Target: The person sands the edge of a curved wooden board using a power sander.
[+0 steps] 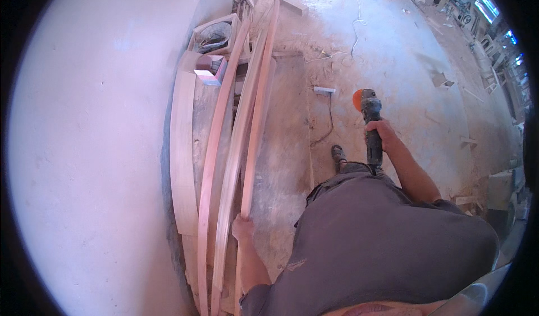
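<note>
My right hand (380, 131) grips the body of an angle grinder (373, 144) with an orange disc (358, 100) at its far end. The tool is held out over the floor, apart from the wood. At the left, my left hand (244, 227) is closed around a long reddish wooden board (257, 122), the nearest of several long pieces. Left of it lie a pale, rough-edged plank (236, 164) and another reddish board (214, 147). All of them run lengthwise along a wooden workbench (281, 147). Whether the grinder's disc is spinning cannot be told.
A white wall (97, 126) borders the bench on the left. On the bench stand an open cardboard box (212, 77) and a wooden frame (233, 21). A white power strip (324, 90) with a dark cord lies on the dusty floor; a pale cable (354, 42) trails farther off. Wood offcuts lie at right.
</note>
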Demonstrator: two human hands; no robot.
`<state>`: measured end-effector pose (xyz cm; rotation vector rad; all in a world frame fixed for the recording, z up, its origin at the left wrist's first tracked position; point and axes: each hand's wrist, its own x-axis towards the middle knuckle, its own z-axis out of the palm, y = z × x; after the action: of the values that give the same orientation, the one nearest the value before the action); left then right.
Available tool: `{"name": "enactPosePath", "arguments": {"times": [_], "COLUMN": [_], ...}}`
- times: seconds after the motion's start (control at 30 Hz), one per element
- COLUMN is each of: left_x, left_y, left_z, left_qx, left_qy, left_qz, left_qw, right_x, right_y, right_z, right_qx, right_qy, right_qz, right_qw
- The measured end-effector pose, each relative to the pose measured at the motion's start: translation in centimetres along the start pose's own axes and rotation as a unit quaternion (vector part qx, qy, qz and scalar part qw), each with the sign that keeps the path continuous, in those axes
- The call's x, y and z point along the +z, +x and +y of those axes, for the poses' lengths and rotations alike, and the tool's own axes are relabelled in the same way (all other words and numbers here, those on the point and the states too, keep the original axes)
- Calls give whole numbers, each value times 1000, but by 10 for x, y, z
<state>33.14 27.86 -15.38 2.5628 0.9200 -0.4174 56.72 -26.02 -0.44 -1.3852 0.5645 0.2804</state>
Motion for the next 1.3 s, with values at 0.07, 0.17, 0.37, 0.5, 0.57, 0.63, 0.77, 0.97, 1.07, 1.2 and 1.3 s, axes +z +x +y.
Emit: {"name": "enactPosePath", "arguments": {"times": [0.07, 0.17, 0.37, 0.5, 0.57, 0.63, 0.77, 0.97, 1.07, 1.2, 1.3], "left_x": [12, 24, 75, 89, 93, 104, 145, 138, 117, 125, 145], "left_y": [-4, -30, -114, -151, -167, -168, -160, -172, -191, -222, -259], "left_z": [-18, -4, 37, 69, 85, 84, 60, 75, 94, 93, 88], "left_qx": [41, 3, -35, -103, -132, -136, -154, -185, -222, -274, -329], "left_qy": [-29, -44, -42, 8, 24, 15, 37, 79, 25, -33, -16], "left_qz": [46, -37, -4, -23, -6, -15, 0, -19, -10, 84, 259], "left_qw": [998, 998, 998, 994, 991, 990, 987, 979, 975, 958, 908], "right_x": [10, 2, -8, -18, -29, -41, -61, -105, -117, -94, -65], "right_y": [1, 4, 37, 48, 59, 75, 106, 130, 135, 113, 86], "right_z": [-2, -1, -1, -5, -5, -2, 0, 4, 2, -3, 0], "right_qx": [-15, -15, -14, 18, 38, 56, 116, 197, 225, 204, 171], "right_qy": [8, -1, 1, -5, -21, -45, -82, -175, -207, -220, -268], "right_qz": [-24, -34, -78, -96, -106, -125, -169, -203, -222, -254, -295], "right_qw": [1000, 999, 997, 995, 993, 990, 975, 943, 926, 920, 901]}}
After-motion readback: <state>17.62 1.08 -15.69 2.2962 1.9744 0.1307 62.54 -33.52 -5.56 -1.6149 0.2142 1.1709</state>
